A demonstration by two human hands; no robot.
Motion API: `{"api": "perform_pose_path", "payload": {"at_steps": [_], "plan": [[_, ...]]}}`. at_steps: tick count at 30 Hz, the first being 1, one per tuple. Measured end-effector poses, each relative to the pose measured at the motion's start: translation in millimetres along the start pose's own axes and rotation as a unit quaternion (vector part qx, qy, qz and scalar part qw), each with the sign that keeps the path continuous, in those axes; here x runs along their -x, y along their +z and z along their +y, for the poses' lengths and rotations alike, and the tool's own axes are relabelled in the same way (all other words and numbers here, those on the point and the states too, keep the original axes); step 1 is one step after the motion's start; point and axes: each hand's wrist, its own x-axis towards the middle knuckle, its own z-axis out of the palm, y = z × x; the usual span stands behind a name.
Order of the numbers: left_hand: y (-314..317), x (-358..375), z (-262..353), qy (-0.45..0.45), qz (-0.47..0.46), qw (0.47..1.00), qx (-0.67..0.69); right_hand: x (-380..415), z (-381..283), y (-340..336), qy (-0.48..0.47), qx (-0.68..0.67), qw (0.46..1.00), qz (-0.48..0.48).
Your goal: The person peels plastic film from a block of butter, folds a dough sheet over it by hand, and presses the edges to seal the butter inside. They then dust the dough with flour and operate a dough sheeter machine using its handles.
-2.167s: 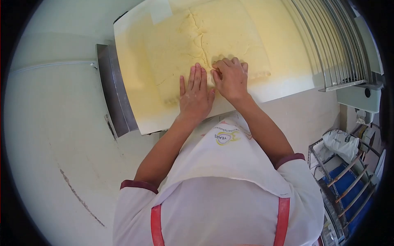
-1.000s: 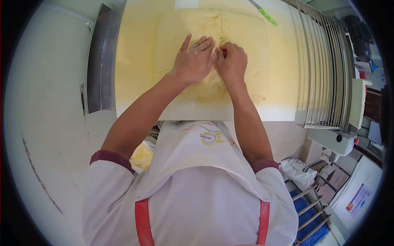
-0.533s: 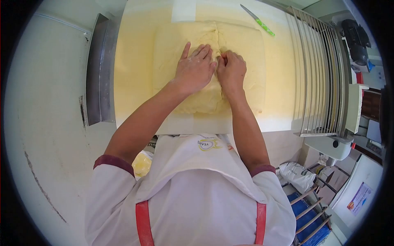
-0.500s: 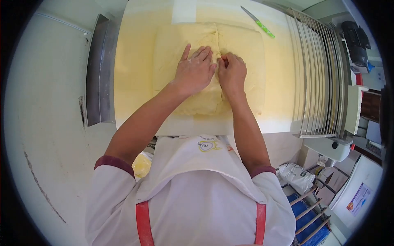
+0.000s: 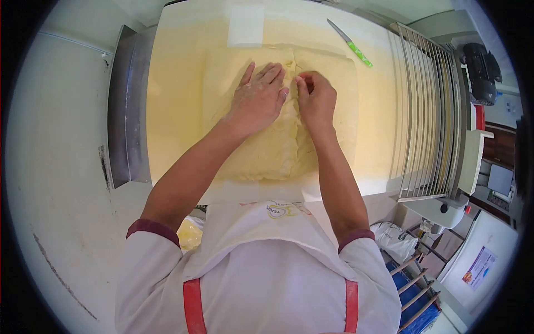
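Observation:
A wide, flat slab of pale yellow dough [image 5: 253,158] lies on the work table. Down its middle, from far edge to near edge, runs an uneven seam [image 5: 293,131] where two dough edges meet. Just left of that seam, my left hand [image 5: 258,100] rests flat on the dough with its fingers stretched and thumb apart. On the other side, my right hand [image 5: 318,100] pinches the dough edge at the seam between thumb and fingers. White flour dusts the back of my left hand.
A green-handled knife [image 5: 350,43] lies at the table's far right. A metal wire rack [image 5: 425,111] runs along the right edge, with a dark motor [image 5: 479,72] beyond it. A steel panel [image 5: 128,106] stands at the left. A white rectangle [image 5: 246,26] shows on the table's far side.
Both hands have moved a little along the seam toward the dough's far edge. The right hand still pinches the dough. The camera view has shifted, so the table appears lower.

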Motion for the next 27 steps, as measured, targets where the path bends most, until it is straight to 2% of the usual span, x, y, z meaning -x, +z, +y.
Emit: {"api": "perform_pose_path", "payload": {"at_steps": [2, 4, 5, 8, 10, 11, 13, 14, 17, 20, 23, 27], "plan": [[2.1, -1.6, 0.2, -0.005, -0.009, 1.0, -0.016, -10.6, 1.3, 5.5, -0.017, 0.065, 0.997, 0.04], [3.8, -2.6, 0.9, 0.002, -0.007, 1.0, -0.024, -15.6, -0.8, 6.6, -0.006, 0.086, 0.996, -0.022], [4.0, -3.5, 0.2, 0.001, -0.006, 1.0, -0.009, -17.7, -1.1, 6.5, -0.002, 0.096, 0.994, -0.05], [-3.6, -0.1, -2.0, -0.011, 0.005, 0.998, 0.065, -18.6, 3.8, 9.6, -0.004, 0.1, 0.994, -0.042], [-25.6, 10.8, -4.9, -0.027, 0.016, 0.989, 0.147, -15.8, -1.6, 3.3, 0.021, 0.032, 0.999, -0.035], [-36.8, 17.5, -9.1, -0.04, 0.047, 0.984, 0.166, -17.2, -3.8, 2.6, 0.035, -0.003, 0.999, -0.031], [-52.5, 37.3, -21.9, -0.069, 0.102, 0.971, 0.206, -32.0, -9.8, 8.9, 0.031, 0.059, 0.998, -0.014], [-53.4, 45.4, -33.1, -0.088, 0.132, 0.966, 0.204, -37.7, -9.9, 12.3, 0.031, 0.091, 0.995, -0.007], [-59.2, 66.1, -73.9, -0.142, 0.207, 0.947, 0.202, -47.4, -2.0, 15.5, 0.014, 0.116, 0.991, -0.063], [-59.3, 84.3, -109.6, -0.213, 0.227, 0.935, 0.17, -48.1, -3.5, 12.8, 0.023, 0.111, 0.991, -0.068], [-48.6, 109.9, -139.9, -0.272, 0.203, 0.926, 0.163, -55.8, -17.0, 5.4, 0.131, 0.033, 0.988, -0.079], [-28.7, 128.7, -152.1, -0.251, 0.173, 0.947, 0.101, -73.4, -21.1, 21.3, 0.131, 0.134, 0.976, -0.109]]}}
